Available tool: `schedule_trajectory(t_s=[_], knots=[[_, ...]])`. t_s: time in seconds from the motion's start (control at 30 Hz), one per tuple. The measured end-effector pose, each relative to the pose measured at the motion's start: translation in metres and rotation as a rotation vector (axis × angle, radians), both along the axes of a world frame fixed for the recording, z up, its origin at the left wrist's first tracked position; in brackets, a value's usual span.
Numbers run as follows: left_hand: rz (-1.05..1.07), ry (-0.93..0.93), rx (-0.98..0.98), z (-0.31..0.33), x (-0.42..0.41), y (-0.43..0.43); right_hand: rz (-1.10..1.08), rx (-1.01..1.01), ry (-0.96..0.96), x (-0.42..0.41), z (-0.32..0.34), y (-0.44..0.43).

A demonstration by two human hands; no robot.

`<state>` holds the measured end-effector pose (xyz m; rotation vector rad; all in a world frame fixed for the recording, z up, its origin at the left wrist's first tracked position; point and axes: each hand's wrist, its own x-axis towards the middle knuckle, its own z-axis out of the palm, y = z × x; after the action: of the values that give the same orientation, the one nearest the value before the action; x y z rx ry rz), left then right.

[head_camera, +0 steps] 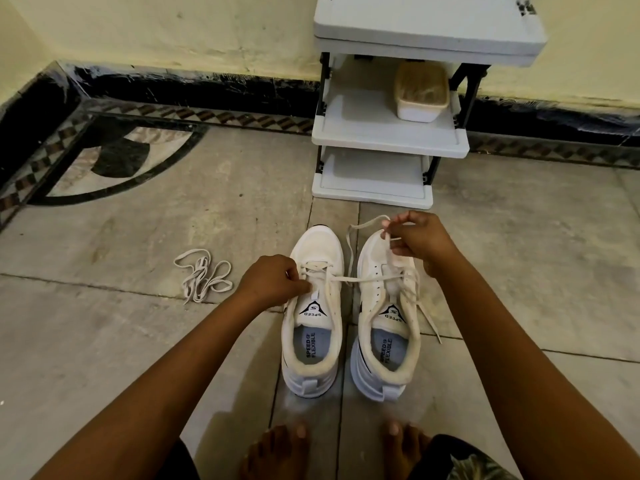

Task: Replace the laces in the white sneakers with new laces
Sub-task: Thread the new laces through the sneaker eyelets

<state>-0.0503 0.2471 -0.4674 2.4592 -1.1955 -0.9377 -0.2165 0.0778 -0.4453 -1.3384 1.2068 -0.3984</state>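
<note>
Right in front of the rack (388, 140), down on the floor (121, 341): two white sneakers, side by side, toes toward the rack, heels toward the camera. Left sneaker (317, 244) below the rack's left corner, right sneaker (370, 268) just beside it, only a narrow gap between.

Left hand (273, 284) low on the left sneaker's eyelets, fingers curled, pinching a lace (367, 279) there. Stretches taut from that pinch across the gap to the right sneaker's eyelets. Right hand (420, 242) up over the right sneaker's toe, nearest the rack, thumb and fingertips pinching a looped stretch of lace, the loop bowing out leftward and dropping into the gap. Another lace end (429, 323) trailing off the right sneaker's outer side onto the floor. One lace or two across the pair? Cannot tell. Right wrist covering part of that shoe's outer edge.

Well left of the rack, out beyond the left hand: a loose lace (202, 278), tangled in a small heap, touched by nothing.

On the rack's middle shelf, a white tub (420, 95) with something tan inside. Behind the rack, a pale yellow wall (173, 26) with black skirting (207, 88). Left of the rack, a dark curved inlay (117, 157) in the stone. Farthest from the rack, at the bottom edge, two bare feet (277, 452), toes pointing at the heels.
</note>
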Motion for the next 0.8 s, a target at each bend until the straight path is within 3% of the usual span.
schedule_trajectory(t_s=[0.07, 0.17, 0.27, 0.33, 0.47, 0.53, 0.8], knots=[[-0.008, -0.073, -0.026, 0.004, -0.002, -0.002, 0.036, 0.051, -0.121, 0.005, 0.016, 0.003], [0.043, -0.066, -0.243, 0.015, -0.005, -0.006, 0.083, 0.089, -0.25, 0.014, 0.035, 0.007], [0.122, 0.293, -0.452, 0.032, -0.012, -0.015, 0.126, 0.113, -0.305, 0.024, 0.043, 0.013], [0.1, 0.522, -0.441, 0.04, -0.018, -0.02, 0.142, 0.128, -0.322, 0.03, 0.044, 0.017], [0.042, 0.66, -0.391, 0.044, -0.02, -0.018, 0.098, 0.105, -0.345, 0.033, 0.04, 0.022], [0.09, 0.584, -0.425, 0.04, -0.012, -0.014, 0.039, 0.059, -0.337, 0.029, 0.037, 0.019], [0.026, -0.077, -0.366, 0.043, 0.023, -0.011, -0.016, -0.177, -0.066, 0.025, 0.014, 0.024]])
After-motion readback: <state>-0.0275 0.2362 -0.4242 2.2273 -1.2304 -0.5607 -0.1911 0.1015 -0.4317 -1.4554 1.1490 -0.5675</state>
